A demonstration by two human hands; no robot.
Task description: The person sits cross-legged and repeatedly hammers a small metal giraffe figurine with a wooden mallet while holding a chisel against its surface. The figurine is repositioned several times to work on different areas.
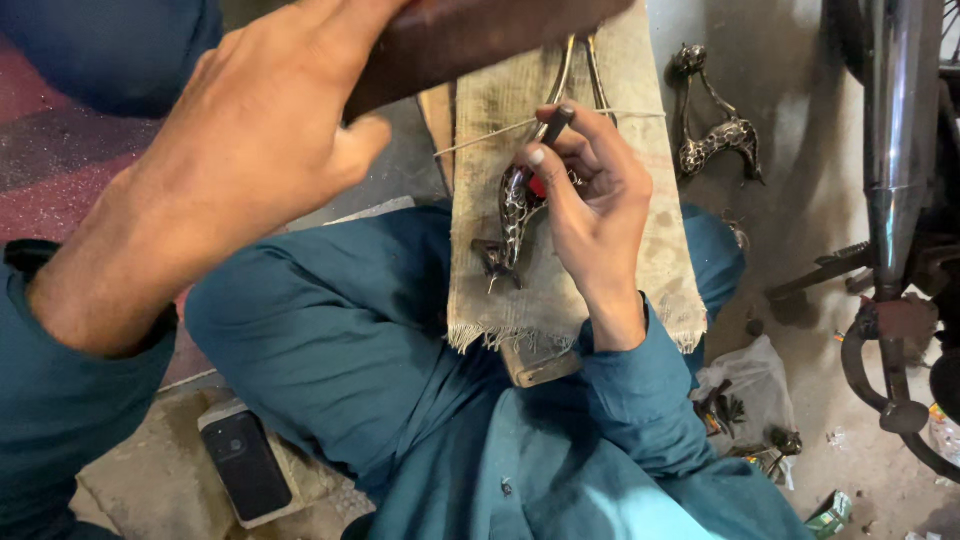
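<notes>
A cloth-covered wooden board [645, 250] lies across my lap. A small patterned metal bird figure [515, 215] rests on it, long thin legs pointing away from me. My right hand [595, 195] pinches a short dark punch [556, 124] upright over the bird's body, fingers resting on the figure. A thin wire [480, 136] crosses the board just behind the punch. My left hand [245, 150] is raised at the upper left, gripping a dark brown wooden block [470, 35] above the board's far end.
A second metal bird figure [715, 135] lies on the concrete floor to the right of the board. Further right are a chrome exhaust pipe [895, 130] and motorcycle parts. A plastic bag with small metal pieces [745, 390] sits by my right knee, a black phone [245, 462] lower left.
</notes>
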